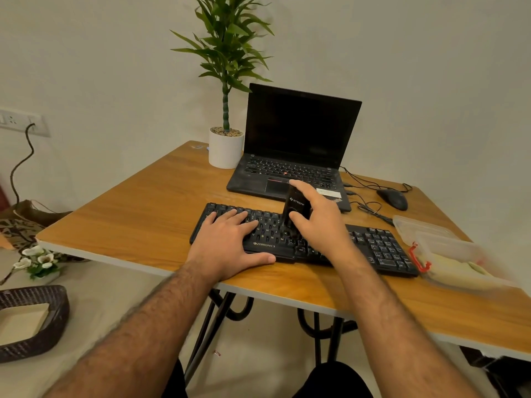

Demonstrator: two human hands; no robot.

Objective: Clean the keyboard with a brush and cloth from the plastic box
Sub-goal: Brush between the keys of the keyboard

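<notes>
A black keyboard (382, 249) lies across the wooden table (138, 214) in front of me. My left hand (227, 239) rests flat on its left half, fingers spread over the keys and thumb along the front edge. My right hand (319, 219) grips a black brush (296, 206) held upright, its lower end down on the keys near the keyboard's middle. The clear plastic box (459, 251) with a red clasp stands at the right end of the keyboard, and a pale yellow cloth (454, 271) lies inside it.
An open black laptop (296, 156) stands behind the keyboard, with a white potted plant (226, 147) to its left. A black mouse (393, 198) and its cables lie at the back right. A dark woven basket (31, 320) sits on the floor at the left.
</notes>
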